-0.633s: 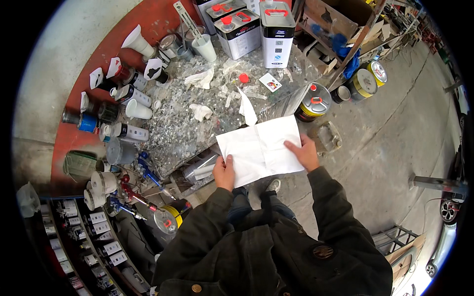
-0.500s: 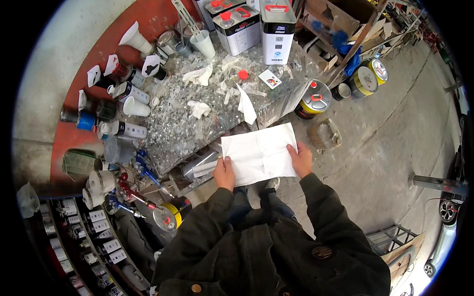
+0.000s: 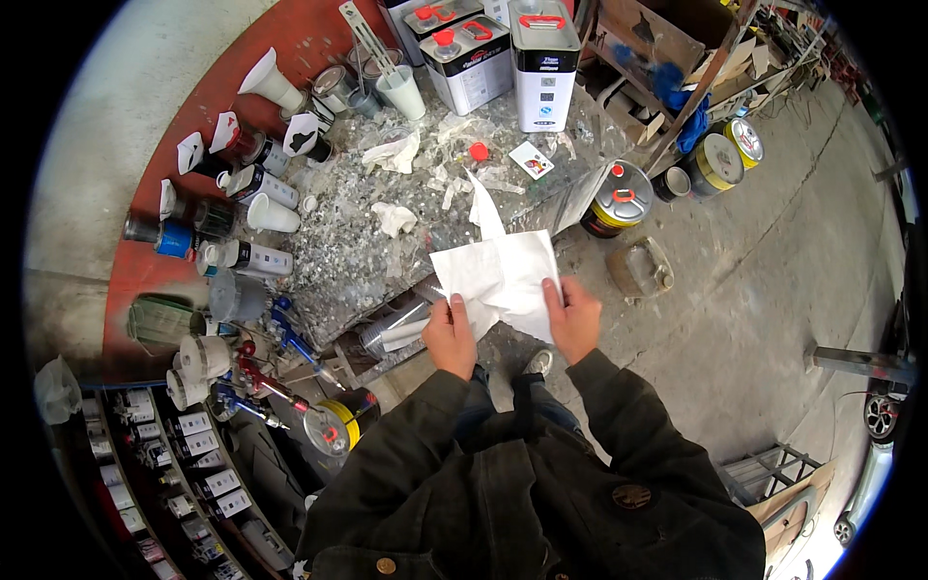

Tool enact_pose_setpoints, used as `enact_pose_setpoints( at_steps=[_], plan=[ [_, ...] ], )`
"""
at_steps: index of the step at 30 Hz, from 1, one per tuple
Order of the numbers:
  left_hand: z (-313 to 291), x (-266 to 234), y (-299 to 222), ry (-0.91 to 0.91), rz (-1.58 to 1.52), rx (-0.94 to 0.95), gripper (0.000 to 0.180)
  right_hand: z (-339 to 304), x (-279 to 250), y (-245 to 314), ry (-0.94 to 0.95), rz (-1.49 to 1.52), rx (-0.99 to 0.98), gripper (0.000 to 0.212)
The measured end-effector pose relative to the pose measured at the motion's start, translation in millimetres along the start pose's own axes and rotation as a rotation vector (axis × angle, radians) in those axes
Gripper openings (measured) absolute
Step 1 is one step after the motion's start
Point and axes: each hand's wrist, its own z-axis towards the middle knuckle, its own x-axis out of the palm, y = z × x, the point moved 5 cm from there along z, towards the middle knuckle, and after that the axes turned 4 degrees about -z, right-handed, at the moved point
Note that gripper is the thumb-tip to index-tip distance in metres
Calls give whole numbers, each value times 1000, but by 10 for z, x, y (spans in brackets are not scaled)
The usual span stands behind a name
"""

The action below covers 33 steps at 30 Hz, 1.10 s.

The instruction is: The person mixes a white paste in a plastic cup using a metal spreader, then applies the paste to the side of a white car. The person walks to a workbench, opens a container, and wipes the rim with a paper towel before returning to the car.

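Note:
A white paper sheet [image 3: 520, 275] is stretched between my two hands, just off the front edge of the paint-spattered workbench [image 3: 338, 232]. My left hand [image 3: 450, 338] pinches its left edge, thumb on top. On the other side my right hand [image 3: 576, 319] grips the right edge in the same way. The sheet is bent along its middle, and its lower edge dips between the hands. Just behind it, a pointed white paper piece [image 3: 485, 205] lies at the bench edge. Below my left hand's side, a white roll [image 3: 406, 333] sticks out from the shelf under the bench.
Metal cans with red caps [image 3: 544, 77] stand at the bench's back. Cups and tins line its left side, near spray guns [image 3: 280, 391]. A red lid [image 3: 478, 152] and crumpled paper [image 3: 393, 218] lie on top. Right of the bench are drums [image 3: 619, 201] and a dirty clear container [image 3: 640, 268].
My hands have come closer together, and the nearly flat sheet now buckles along its middle. My right hand has shifted left and slightly down; my left hand moved slightly right.

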Motion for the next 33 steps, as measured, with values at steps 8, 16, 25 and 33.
enact_pose_setpoints(
  at_steps=[8,16,25,33],
  plan=[
    [20,-106,-6,-90,-112,-21,32,-70,38,339,52,-16,-46,20],
    [319,-684,204,469,-515,-222,33,601,-903,804,79,-9,-476,12],
    [480,119,-1971,1122,-272,265,63,630,-1756,2002,272,-352,-977,14],
    [379,150,-2608,998,-624,332,31,721,-2533,1397,516,619,-346,88]
  ],
)
